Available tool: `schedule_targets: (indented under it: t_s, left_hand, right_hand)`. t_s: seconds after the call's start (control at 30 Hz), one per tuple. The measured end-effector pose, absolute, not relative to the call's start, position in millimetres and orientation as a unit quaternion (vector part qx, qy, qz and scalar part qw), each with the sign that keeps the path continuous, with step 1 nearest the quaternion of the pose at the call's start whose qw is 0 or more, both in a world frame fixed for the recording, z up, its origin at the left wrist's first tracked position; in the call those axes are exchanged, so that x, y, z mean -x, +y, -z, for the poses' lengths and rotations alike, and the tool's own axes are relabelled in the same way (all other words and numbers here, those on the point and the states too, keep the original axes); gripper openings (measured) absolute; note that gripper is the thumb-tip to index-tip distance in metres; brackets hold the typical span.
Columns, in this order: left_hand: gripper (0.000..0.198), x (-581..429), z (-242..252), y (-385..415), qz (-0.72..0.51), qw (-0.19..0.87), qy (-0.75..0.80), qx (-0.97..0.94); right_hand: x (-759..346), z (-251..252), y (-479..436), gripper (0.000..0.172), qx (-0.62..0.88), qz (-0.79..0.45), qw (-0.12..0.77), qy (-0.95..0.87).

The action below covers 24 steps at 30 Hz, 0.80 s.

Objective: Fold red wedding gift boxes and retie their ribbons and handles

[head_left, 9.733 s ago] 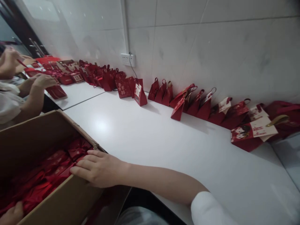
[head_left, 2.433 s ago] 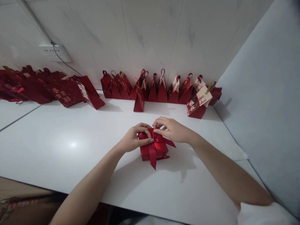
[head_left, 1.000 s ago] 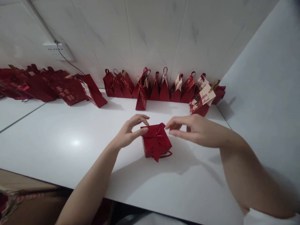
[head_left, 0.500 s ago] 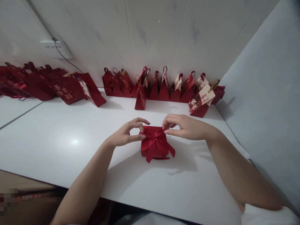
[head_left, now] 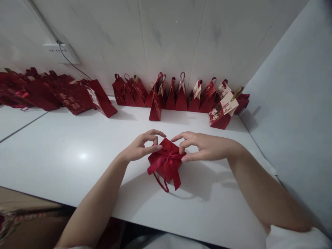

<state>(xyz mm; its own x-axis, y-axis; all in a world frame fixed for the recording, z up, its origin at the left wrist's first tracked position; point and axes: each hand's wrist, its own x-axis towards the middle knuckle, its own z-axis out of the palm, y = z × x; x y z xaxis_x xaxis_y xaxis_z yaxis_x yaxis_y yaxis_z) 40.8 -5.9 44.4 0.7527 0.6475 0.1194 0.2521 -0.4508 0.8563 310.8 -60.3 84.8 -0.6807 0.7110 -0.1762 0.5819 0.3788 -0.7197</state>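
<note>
A small red gift box (head_left: pixel 167 171) stands on the white table in front of me, turned with one corner away from me. Across its top sits a dark red ribbon bow (head_left: pixel 168 158), whose two tails hang down the near sides. A red cord handle (head_left: pixel 163 186) droops at the near left. My left hand (head_left: pixel 145 145) is closed at the box's far left edge, thumb and fingertips touching it. On the other side my right hand (head_left: pixel 201 147) pinches the bow's right end between thumb and a bent finger, its index finger stretched toward the far corner.
Several small red boxes with loop handles (head_left: pixel 170 98) line the tiled wall. A cream-and-red box (head_left: pixel 223 110) stands at the right end. Larger red gift bags (head_left: pixel 75 98) are at the left, below a wall socket (head_left: pixel 61 53). A side wall (head_left: pixel 293 103) bounds the right.
The gift box has turned on the table, so a corner now points away and the cord handle shows at the near left. My right hand has opened its index finger and shifted slightly nearer.
</note>
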Motion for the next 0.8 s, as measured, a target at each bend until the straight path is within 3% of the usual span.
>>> schedule_targets:
  t_s: [0.3, 0.5, 0.8]
  left_hand:
    - [0.044, -50, -38, -17, -0.217, 0.367, 0.368, -0.826]
    - [0.038, -52, -34, -18, -0.200, 0.393, 0.389, -0.809]
    - [0.035, -55, -34, -20, -0.196, 0.418, 0.401, -0.791]
  right_hand:
    - [-304, -80, -57, 0.031, 0.408, -0.391, 0.101, -0.819]
    - [-299, -73, -55, 0.038, 0.429, -0.379, 0.093, -0.814]
    - [-287, -64, -56, 0.031, 0.511, -0.300, 0.111, -0.798]
